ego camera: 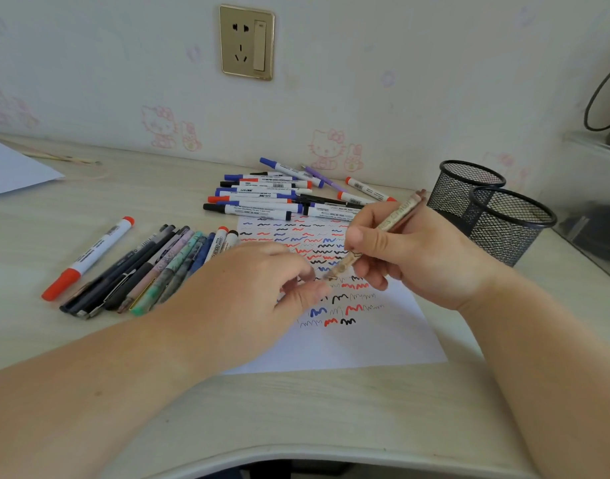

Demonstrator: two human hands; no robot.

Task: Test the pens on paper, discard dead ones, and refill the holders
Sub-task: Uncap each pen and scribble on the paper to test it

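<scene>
My right hand [410, 257] grips a tan patterned pen [396, 216], its tip down near the white test paper [372, 340], which is covered in red, blue and black squiggles. My left hand [258, 288] lies over the paper's left side with its fingers curled close to the pen's tip; whether they pinch the tip or a cap I cannot tell. A heap of whiteboard markers [262, 202] lies behind the paper. A row of pens [151, 271] lies to the left. Two black mesh holders [510, 226] stand at the right.
A lone red-capped marker [89, 259] lies left of the row of pens. A white sheet [13, 171] sits at the far left. A wall socket [246, 43] is on the wall above the desk. The desk's curved front edge [296, 454] runs below my arms.
</scene>
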